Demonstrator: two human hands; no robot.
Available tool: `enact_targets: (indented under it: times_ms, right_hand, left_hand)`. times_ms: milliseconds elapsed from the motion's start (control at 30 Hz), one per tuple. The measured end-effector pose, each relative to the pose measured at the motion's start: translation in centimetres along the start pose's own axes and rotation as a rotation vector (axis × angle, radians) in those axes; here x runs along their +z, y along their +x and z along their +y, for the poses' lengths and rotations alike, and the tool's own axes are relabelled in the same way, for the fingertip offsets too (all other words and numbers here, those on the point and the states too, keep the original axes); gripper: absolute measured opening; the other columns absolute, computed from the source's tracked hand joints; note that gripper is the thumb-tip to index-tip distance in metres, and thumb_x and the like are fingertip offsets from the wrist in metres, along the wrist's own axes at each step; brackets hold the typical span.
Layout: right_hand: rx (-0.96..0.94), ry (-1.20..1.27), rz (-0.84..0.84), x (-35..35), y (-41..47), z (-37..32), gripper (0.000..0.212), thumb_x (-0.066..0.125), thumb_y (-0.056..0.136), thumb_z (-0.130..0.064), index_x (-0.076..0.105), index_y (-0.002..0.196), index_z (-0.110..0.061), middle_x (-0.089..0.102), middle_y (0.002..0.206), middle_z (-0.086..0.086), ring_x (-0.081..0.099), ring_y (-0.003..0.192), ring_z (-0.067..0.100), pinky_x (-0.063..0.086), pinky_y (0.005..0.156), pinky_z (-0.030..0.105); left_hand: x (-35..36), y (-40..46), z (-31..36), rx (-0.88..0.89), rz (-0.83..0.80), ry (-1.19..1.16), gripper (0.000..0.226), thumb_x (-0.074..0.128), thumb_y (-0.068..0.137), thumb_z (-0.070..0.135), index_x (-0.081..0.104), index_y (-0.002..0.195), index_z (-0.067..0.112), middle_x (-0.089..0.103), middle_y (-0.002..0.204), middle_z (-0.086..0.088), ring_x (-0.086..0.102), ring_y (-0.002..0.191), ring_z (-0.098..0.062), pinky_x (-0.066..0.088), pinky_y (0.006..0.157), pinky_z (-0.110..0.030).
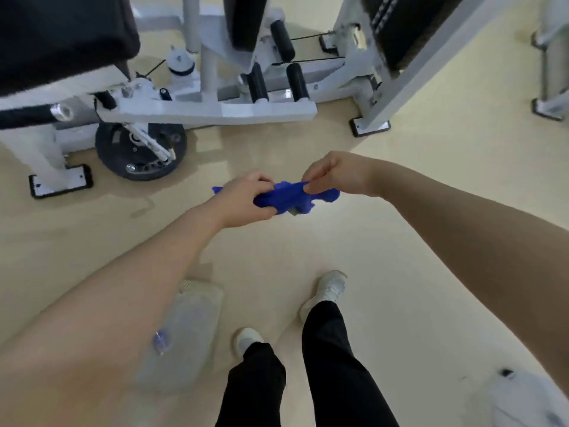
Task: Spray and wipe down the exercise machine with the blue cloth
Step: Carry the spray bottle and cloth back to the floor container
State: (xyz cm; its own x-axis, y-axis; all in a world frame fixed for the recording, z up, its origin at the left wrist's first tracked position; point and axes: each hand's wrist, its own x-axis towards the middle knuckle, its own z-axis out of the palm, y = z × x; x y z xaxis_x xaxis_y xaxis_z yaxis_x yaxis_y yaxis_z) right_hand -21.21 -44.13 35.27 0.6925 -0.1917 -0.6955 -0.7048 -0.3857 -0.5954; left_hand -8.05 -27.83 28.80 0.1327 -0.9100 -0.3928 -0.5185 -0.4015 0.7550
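The bunched blue cloth [284,197] is pinched by the curled fingers of the left hand [246,197] and of the right hand [334,175], and is held stretched between them above the floor [415,192]. The exercise machine [212,106] is seen beyond, its feet planted on the floor.

My left fingers [264,208] bury half the cloth [286,197]. Machine [209,109] cut off at top and left edges. My left arm hides part of the blurred jug [187,331]. Blurred thing [523,399] bottom right: unidentifiable.
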Motion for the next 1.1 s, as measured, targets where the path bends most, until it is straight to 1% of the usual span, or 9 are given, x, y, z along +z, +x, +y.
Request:
enact_targets:
  times_ms: [67, 200, 367, 533, 633, 800, 900, 1000, 1100]
  right_hand:
    - [0.021, 0.073, 0.13, -2.4, -4.2, 1.9, 0.014, 0.059, 0.087, -0.01, 0.072, 0.092, -0.006, 0.066, 0.099, 0.02, 0.053, 0.077, 0.018, 0.043, 0.074, 0.032]
    - [0.093, 0.234, 0.333, -6.7, -12.2, 8.7, 0.016, 0.057, 0.088, -0.01, 0.072, 0.092, -0.006, 0.066, 0.084, 0.005, 0.055, 0.074, 0.013, 0.044, 0.07, 0.024]
    - [0.23, 0.394, 0.541, -9.2, -23.3, 20.1, 0.019, 0.054, 0.088, -0.012, 0.066, 0.084, 0.002, 0.056, 0.073, 0.008, 0.046, 0.065, 0.015, 0.036, 0.06, 0.025]
    - [0.374, 0.749, 0.922, -10.6, -33.9, 31.2, 0.015, 0.053, 0.088, -0.015, 0.058, 0.073, -0.015, 0.054, 0.07, -0.002, 0.047, 0.063, 0.014, 0.035, 0.056, 0.025]
    - [0.452, 0.913, 1.098, -10.8, -40.6, 35.5, 0.014, 0.056, 0.086, -0.016, 0.05, 0.075, -0.018, 0.053, 0.072, -0.004, 0.048, 0.062, 0.012, 0.037, 0.054, 0.022]
    - [0.401, 1.164, 1.259, -10.4, -49.0, 39.8, 0.019, 0.054, 0.088, -0.01, 0.043, 0.074, -0.014, 0.051, 0.07, 0.0, 0.053, 0.054, 0.015, 0.043, 0.048, 0.022]
    - [0.36, 1.156, 1.31, -10.7, -52.1, 42.0, 0.02, 0.055, 0.087, -0.007, 0.045, 0.072, -0.014, 0.053, 0.07, 0.0, 0.054, 0.06, 0.015, 0.045, 0.053, 0.018]
    - [0.378, 1.118, 1.374, -11.4, -54.6, 45.1, 0.02, 0.06, 0.082, -0.006, 0.049, 0.068, -0.016, 0.053, 0.071, 0.002, 0.05, 0.069, 0.017, 0.04, 0.064, 0.023]
    - [0.395, 1.125, 1.417, -12.7, -57.4, 48.9, 0.016, 0.063, 0.08, -0.007, 0.054, 0.071, -0.017, 0.057, 0.069, -0.002, 0.054, 0.068, 0.012, 0.042, 0.07, 0.024]
  left_hand:
    - [0.3, 2.1, 4.4, 0.017, -0.054, 0.016, 0.007, 0.062, 0.08, 0.019, 0.062, 0.086, 0.015, 0.051, 0.106, 0.01, 0.052, 0.087, -0.012, 0.038, 0.07, -0.017]
    - [3.6, 6.6, 11.9, -0.008, -0.249, 0.05, 0.007, 0.057, 0.078, 0.02, 0.056, 0.083, 0.015, 0.061, 0.079, 0.0, 0.058, 0.075, -0.021, 0.048, 0.067, -0.034]
    - [12.8, 12.1, 21.0, -0.041, -0.403, 0.112, 0.017, 0.045, 0.075, 0.028, 0.055, 0.084, 0.018, 0.067, 0.079, -0.002, 0.063, 0.077, -0.026, 0.053, 0.071, -0.04]
    - [22.0, 16.1, 36.4, 0.033, -0.283, -0.05, 0.015, 0.044, 0.089, 0.023, 0.054, 0.085, 0.013, 0.061, 0.079, 0.001, 0.057, 0.074, -0.016, 0.043, 0.06, -0.027]
    - [26.2, 17.7, 46.4, 0.016, -0.35, -0.194, 0.017, 0.038, 0.094, 0.021, 0.053, 0.086, 0.015, 0.061, 0.082, -0.001, 0.056, 0.075, -0.018, 0.045, 0.064, -0.027]
    - [33.9, 18.3, 58.2, -0.09, -0.657, -0.374, 0.025, 0.035, 0.092, 0.016, 0.056, 0.105, 0.011, 0.059, 0.096, -0.012, 0.052, 0.084, -0.031, 0.045, 0.081, -0.039]
    - [38.1, 18.6, 62.6, -0.15, -0.837, -0.513, 0.035, 0.033, 0.09, 0.02, 0.056, 0.115, 0.01, 0.065, 0.109, -0.013, 0.062, 0.097, -0.033, 0.049, 0.089, -0.047]
    - [42.5, 19.8, 66.7, -0.191, -0.97, -0.554, 0.044, 0.035, 0.092, 0.037, 0.055, 0.123, 0.012, 0.065, 0.115, -0.013, 0.063, 0.101, -0.031, 0.049, 0.089, -0.047]
    - [46.8, 22.1, 70.7, -0.162, -1.036, -0.471, 0.044, 0.041, 0.092, 0.052, 0.06, 0.115, 0.019, 0.067, 0.113, -0.007, 0.065, 0.103, -0.023, 0.051, 0.087, -0.042]
